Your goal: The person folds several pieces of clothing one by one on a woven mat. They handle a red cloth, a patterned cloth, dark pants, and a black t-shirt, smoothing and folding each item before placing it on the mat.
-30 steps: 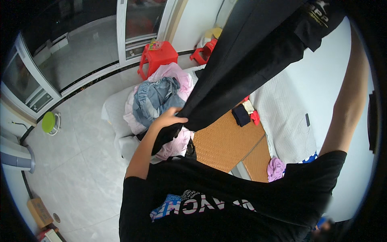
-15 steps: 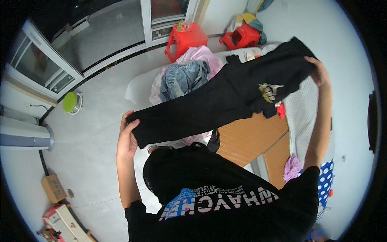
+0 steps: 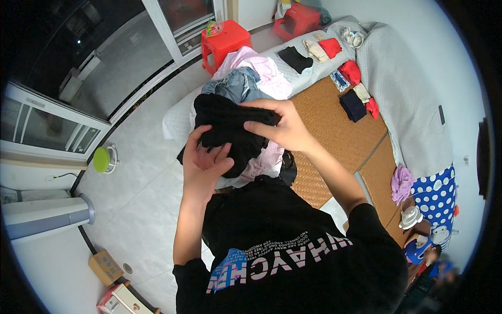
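Observation:
Black trousers, doubled over and bunched, are held up in front of my chest. My right hand pinches their upper right edge, thumb in front and fingers behind. Against the lower left part of the cloth is my left hand, its fingers spread and bent, touching the fabric without a clear grip. Behind the trousers lies a heap with blue denim and pale pink cloth. More of the pink cloth shows below my right hand. The far side of the trousers is hidden.
Folded clothes lie beyond the heap: a black piece, a red one and a dark one on the woven mat. A red stool stands behind. At left are a green-topped stool and a cardboard box.
The trousers, stretched wide between my hands before, are now doubled into a bunch. Both hands have come together; the left has loosened its grip. The view has turned, showing more of the couch.

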The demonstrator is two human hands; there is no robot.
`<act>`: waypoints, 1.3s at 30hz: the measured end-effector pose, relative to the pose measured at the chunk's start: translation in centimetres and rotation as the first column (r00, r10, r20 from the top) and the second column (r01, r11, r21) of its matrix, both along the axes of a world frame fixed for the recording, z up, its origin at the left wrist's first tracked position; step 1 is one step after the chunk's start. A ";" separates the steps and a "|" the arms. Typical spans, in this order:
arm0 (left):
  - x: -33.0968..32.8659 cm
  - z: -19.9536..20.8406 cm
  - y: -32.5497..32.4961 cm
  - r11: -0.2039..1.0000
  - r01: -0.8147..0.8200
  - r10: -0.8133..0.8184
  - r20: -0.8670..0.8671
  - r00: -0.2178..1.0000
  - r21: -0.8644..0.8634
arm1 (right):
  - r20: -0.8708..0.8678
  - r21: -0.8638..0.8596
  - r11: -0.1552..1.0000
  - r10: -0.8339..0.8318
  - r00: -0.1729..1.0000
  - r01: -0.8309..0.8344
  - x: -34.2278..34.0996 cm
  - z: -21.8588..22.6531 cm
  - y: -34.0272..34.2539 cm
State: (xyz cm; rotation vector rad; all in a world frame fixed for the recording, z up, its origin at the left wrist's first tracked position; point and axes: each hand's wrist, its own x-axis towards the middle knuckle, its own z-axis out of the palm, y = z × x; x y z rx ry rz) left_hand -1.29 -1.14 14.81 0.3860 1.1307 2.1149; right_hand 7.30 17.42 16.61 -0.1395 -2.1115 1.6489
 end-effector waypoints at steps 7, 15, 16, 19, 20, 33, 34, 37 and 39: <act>-0.6 0.7 -1.7 0.858 -0.456 0.014 -0.876 0.482 -0.237 | -0.024 -0.051 0.981 0.184 0.983 -0.185 -1.1 0.9 0.3; -2.8 0.6 -2.2 0.895 -0.446 0.125 -0.966 0.227 0.011 | -0.021 -0.175 0.916 0.363 0.932 -0.361 -1.6 2.0 0.3; -3.1 0.6 -2.1 0.918 -0.397 0.134 -0.948 0.288 0.009 | -0.036 -0.144 0.916 0.374 0.927 -0.375 -1.7 2.0 0.4; -3.9 -0.2 -2.1 0.977 -0.213 0.122 -0.879 0.461 0.023 | -0.066 -0.071 0.911 0.402 0.913 -0.406 -1.8 2.0 0.4; -4.0 -0.4 -2.1 0.991 -0.135 0.096 -0.833 0.545 0.026 | -0.069 -0.061 0.909 0.408 0.910 -0.412 -1.8 2.0 0.3; -2.9 -0.2 -2.9 0.936 -0.340 0.220 -0.901 0.375 0.087 | -0.193 -0.213 0.953 0.175 0.966 -0.215 -1.9 0.5 -1.4; -2.9 -0.2 -2.8 0.939 -0.327 0.228 -0.906 0.357 0.108 | -0.204 -0.194 0.959 0.167 0.965 -0.207 -1.9 0.3 -1.3; -2.9 -0.6 -3.1 0.943 -0.307 0.227 -0.924 0.309 0.129 | -0.289 -0.109 0.973 0.167 0.943 -0.205 -1.8 -0.2 -1.2; -2.7 -0.4 -3.3 0.923 -0.356 0.225 -0.954 0.197 0.144 | -0.406 -0.013 0.974 0.200 0.892 -0.225 -2.0 -0.3 -1.0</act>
